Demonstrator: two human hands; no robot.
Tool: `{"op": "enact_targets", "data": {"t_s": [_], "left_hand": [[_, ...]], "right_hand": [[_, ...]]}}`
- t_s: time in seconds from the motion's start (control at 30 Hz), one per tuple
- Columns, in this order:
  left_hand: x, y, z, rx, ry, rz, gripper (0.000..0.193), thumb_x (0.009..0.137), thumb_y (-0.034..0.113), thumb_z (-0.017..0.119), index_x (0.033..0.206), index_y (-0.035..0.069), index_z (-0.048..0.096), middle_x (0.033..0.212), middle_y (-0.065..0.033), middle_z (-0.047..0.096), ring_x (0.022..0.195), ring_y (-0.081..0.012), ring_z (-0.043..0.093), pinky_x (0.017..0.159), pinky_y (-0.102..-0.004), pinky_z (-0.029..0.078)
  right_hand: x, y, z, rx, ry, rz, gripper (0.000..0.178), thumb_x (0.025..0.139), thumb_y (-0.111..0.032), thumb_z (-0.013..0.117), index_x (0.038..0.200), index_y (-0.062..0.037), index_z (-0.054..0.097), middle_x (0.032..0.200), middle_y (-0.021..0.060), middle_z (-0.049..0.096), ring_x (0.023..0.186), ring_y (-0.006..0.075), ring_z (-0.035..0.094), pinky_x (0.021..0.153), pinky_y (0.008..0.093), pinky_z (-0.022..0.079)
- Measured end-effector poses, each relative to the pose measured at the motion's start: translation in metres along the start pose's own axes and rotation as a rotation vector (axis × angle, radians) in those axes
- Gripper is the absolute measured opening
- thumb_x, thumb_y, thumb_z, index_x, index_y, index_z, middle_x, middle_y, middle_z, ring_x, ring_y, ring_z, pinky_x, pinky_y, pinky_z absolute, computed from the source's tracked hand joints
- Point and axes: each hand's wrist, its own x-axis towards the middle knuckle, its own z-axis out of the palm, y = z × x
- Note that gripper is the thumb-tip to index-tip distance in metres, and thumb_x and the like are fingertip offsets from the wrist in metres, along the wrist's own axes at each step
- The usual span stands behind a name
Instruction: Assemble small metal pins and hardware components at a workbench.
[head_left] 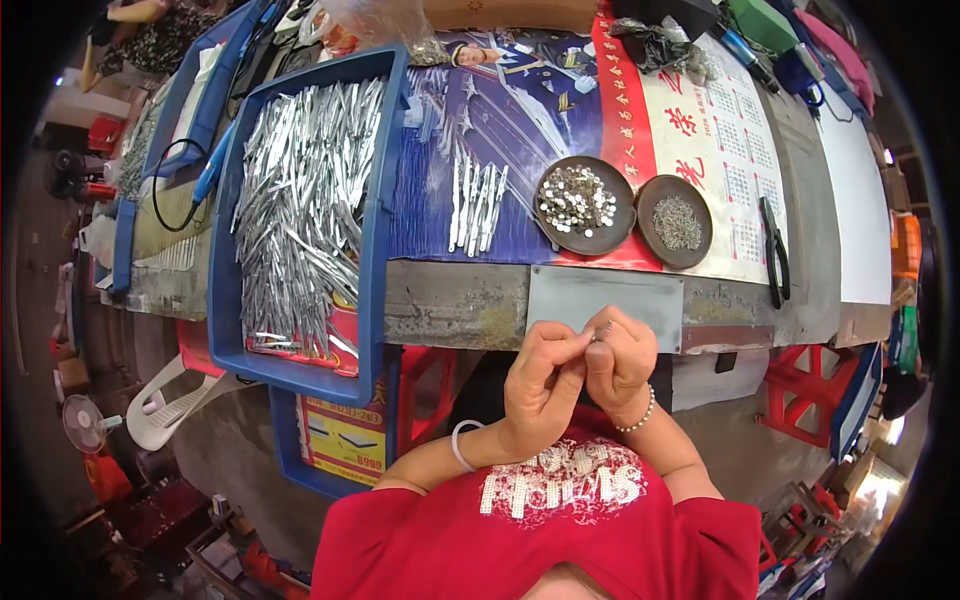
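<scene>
A: Where are the person's hands?
B: The left hand [545, 380] and the right hand [622, 368] are raised together at the near edge of the grey plate [600, 288], in front of the red shirt [560, 548].

A: How do the fingers stand?
B: Narrow. On each hand the thumb and forefinger are pinched, and the two pairs of tips meet, with a tiny metal piece [601, 333] between them.

A: Where exactly is the piece?
B: Right at the fingertips, on the right side of the left hand's pinch and the left side of the right hand's. Most of it is covered, so its kind cannot be told.

A: What lies beyond the hands?
B: Just past the plate, a brown dish [590, 246] holds silver discs [575, 198]. A smaller dish [689, 260] close on its right holds fine metal bits [677, 222]. Both dishes rest on a printed poster [545, 110].

A: And to either side?
B: Far to the right, black-handled pliers [774, 255] lie near the poster's right edge. Left of the discs, a few silver strips [477, 205] lie roughly side by side on the poster. Farther left, a blue tray [375, 262] holds a large heap of similar strips [310, 190], and its near end juts past the bench edge.
</scene>
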Motion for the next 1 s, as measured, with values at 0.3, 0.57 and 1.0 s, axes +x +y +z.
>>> {"op": "enact_targets", "data": {"t_s": [0.3, 0.57, 1.0], "left_hand": [[-0.006, 0.008, 0.004, -0.196, -0.011, -0.163, 0.022, 0.091, -0.005, 0.05, 0.112, -0.001, 0.054, 0.099, -0.0063, 0.049, 0.08, -0.0084, 0.048, 0.069, -0.0188, 0.04], [-0.004, 0.007, 0.005, -0.363, 0.057, -0.233, 0.023, 0.091, -0.006, 0.05, 0.113, -0.001, 0.046, 0.105, -0.0043, 0.046, 0.083, -0.007, 0.049, 0.07, -0.0202, 0.042], [-0.012, 0.008, -0.005, -0.25, 0.074, -0.117, 0.022, 0.089, -0.01, 0.051, 0.106, 0.003, 0.049, 0.107, -0.008, 0.046, 0.08, -0.0075, 0.048, 0.069, -0.0189, 0.042]], "right_hand": [[0.012, 0.019, -0.021, 0.405, 0.358, 0.471, 0.015, 0.085, 0.002, 0.053, 0.098, -0.0037, 0.049, 0.078, -0.0011, 0.047, 0.057, 0.0062, 0.038, 0.05, 0.0209, 0.034], [0.005, 0.0, -0.007, 0.334, 0.234, 0.297, 0.073, 0.06, -0.003, 0.076, 0.121, -0.0049, 0.036, 0.108, 0.0082, 0.046, 0.063, 0.0064, 0.044, 0.051, 0.0192, 0.037], [-0.006, -0.001, 0.005, 0.301, -0.144, 0.254, 0.028, 0.091, -0.013, 0.052, 0.068, -0.0005, 0.043, 0.065, 0.0054, 0.048, 0.055, 0.0152, 0.043, 0.051, 0.0271, 0.035]]}}
